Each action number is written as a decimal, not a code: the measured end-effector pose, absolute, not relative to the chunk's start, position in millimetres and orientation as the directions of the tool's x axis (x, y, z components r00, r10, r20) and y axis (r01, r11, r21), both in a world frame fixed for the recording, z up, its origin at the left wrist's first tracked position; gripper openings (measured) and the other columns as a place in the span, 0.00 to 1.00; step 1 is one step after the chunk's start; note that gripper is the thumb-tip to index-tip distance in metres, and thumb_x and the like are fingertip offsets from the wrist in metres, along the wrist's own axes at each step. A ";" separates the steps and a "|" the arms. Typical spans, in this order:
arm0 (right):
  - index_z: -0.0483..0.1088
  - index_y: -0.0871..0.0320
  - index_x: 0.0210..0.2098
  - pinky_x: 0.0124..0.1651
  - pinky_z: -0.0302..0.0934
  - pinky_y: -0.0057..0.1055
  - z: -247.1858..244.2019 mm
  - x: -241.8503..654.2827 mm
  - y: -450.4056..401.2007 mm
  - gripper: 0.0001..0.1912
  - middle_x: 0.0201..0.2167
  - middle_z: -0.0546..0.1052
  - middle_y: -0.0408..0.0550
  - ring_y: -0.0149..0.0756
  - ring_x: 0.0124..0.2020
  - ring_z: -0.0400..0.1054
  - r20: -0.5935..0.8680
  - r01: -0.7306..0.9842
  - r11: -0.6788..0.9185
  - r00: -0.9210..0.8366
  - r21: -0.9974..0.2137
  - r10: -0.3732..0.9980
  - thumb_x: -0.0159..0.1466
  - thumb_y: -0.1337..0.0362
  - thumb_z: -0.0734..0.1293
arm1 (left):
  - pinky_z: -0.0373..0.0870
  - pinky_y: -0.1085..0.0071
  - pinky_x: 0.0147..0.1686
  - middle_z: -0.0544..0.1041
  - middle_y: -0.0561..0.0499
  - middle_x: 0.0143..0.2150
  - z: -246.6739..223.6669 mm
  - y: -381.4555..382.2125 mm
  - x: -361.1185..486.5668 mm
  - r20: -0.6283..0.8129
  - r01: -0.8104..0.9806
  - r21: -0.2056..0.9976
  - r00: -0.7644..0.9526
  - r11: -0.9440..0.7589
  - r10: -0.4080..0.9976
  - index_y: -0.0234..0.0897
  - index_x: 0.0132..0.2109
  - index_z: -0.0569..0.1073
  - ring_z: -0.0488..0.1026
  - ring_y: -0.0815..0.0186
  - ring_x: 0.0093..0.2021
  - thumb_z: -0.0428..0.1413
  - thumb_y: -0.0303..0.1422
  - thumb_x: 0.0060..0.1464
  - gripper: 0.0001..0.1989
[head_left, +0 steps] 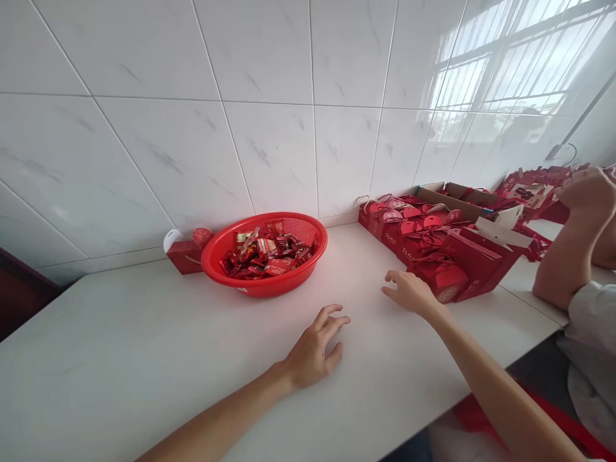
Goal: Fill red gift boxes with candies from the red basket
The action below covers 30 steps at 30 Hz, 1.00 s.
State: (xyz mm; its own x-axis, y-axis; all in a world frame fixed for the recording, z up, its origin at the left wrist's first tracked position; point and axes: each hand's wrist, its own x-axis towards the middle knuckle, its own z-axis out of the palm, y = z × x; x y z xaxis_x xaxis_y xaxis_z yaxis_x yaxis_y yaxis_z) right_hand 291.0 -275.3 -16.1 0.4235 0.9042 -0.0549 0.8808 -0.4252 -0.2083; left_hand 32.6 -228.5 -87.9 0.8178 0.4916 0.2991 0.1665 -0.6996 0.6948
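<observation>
My left hand [318, 346] hovers over the white table, its fingers apart and curved, with nothing in it. To its right and farther back, my right hand [409, 292] is also without a thing, thumb and fingers parted. Just beyond the right hand stand several red gift boxes [450, 279] in a packed group, some with heart-shaped tags and cords. A red plastic basket [216, 273] holds many small wrapped packets [279, 266] behind and left of my left hand. One small red box [183, 255] with a pale flap sits left of the basket.
A white tiled wall [269, 154] borders the table [144, 359] at the back. Brown cardboard boxes [447, 202] and more red packages [529, 192] lie at the far right. Another person's arm [572, 237] rests on the table's right side.
</observation>
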 end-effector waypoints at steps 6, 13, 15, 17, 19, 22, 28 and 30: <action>0.74 0.61 0.50 0.41 0.61 0.33 -30.0 308.7 -274.1 0.15 0.50 0.78 0.59 0.48 0.49 0.74 -0.050 0.853 -0.494 0.493 -0.170 0.868 0.67 0.64 0.62 | 0.76 0.59 0.53 0.62 0.40 0.64 -89.6 -227.5 31.9 0.286 0.158 0.714 0.824 -0.682 0.489 0.40 0.57 0.69 0.75 0.61 0.51 0.52 0.24 0.57 0.21; 0.75 0.60 0.47 0.39 0.61 0.34 -34.4 315.6 -270.7 0.15 0.50 0.78 0.60 0.48 0.48 0.75 0.003 0.843 -0.512 0.520 -0.166 0.854 0.66 0.67 0.60 | 0.77 0.60 0.50 0.63 0.40 0.64 -87.1 -229.7 32.7 0.301 0.155 0.697 0.823 -0.700 0.482 0.39 0.56 0.69 0.76 0.61 0.49 0.51 0.23 0.57 0.20; 0.76 0.60 0.45 0.38 0.60 0.34 -34.6 317.2 -269.6 0.14 0.48 0.79 0.60 0.48 0.46 0.75 0.025 0.844 -0.508 0.520 -0.175 0.854 0.65 0.67 0.60 | 0.77 0.60 0.50 0.64 0.40 0.64 -86.3 -230.3 31.1 0.318 0.145 0.674 0.828 -0.725 0.462 0.39 0.55 0.70 0.75 0.60 0.50 0.51 0.23 0.56 0.20; 0.76 0.59 0.44 0.37 0.60 0.34 -33.6 316.4 -268.6 0.14 0.47 0.79 0.58 0.47 0.44 0.75 0.044 0.852 -0.488 0.504 -0.189 0.863 0.65 0.67 0.60 | 0.77 0.60 0.50 0.65 0.40 0.63 -84.9 -230.6 27.3 0.327 0.139 0.656 0.833 -0.742 0.445 0.39 0.54 0.71 0.75 0.59 0.52 0.51 0.22 0.56 0.19; 0.75 0.57 0.40 0.36 0.60 0.33 -31.9 310.0 -267.7 0.13 0.44 0.80 0.55 0.43 0.41 0.75 0.065 0.880 -0.420 0.443 -0.220 0.894 0.65 0.66 0.59 | 0.77 0.62 0.49 0.66 0.40 0.62 -81.9 -230.4 21.3 0.326 0.135 0.653 0.838 -0.745 0.438 0.39 0.53 0.73 0.75 0.60 0.51 0.52 0.22 0.57 0.18; 0.72 0.56 0.32 0.33 0.59 0.31 -31.5 282.5 -268.7 0.12 0.33 0.79 0.49 0.37 0.31 0.71 0.154 0.939 -0.121 0.178 -0.323 0.972 0.66 0.66 0.58 | 0.77 0.65 0.48 0.70 0.40 0.59 -73.6 -227.8 9.3 0.331 0.114 0.628 0.856 -0.770 0.397 0.38 0.49 0.75 0.77 0.62 0.47 0.52 0.23 0.57 0.15; 0.67 0.55 0.29 0.32 0.54 0.30 -78.2 171.0 -298.8 0.11 0.24 0.74 0.43 0.31 0.25 0.65 0.442 0.554 0.807 -0.683 -0.207 0.582 0.67 0.68 0.59 | 0.75 0.64 0.50 0.79 0.45 0.51 -41.9 -214.7 -25.8 0.224 0.188 0.391 0.930 -0.901 0.291 0.42 0.41 0.80 0.79 0.61 0.44 0.53 0.23 0.53 0.14; 0.62 0.55 0.23 0.27 0.49 0.30 -107.8 136.8 -313.2 0.15 0.18 0.67 0.39 0.28 0.19 0.56 0.512 0.385 0.923 -0.790 -0.016 0.339 0.68 0.66 0.62 | 0.73 0.63 0.52 0.80 0.47 0.48 -24.2 -213.9 -42.8 0.190 0.260 0.350 0.921 -0.900 0.339 0.44 0.41 0.80 0.79 0.61 0.43 0.52 0.23 0.53 0.15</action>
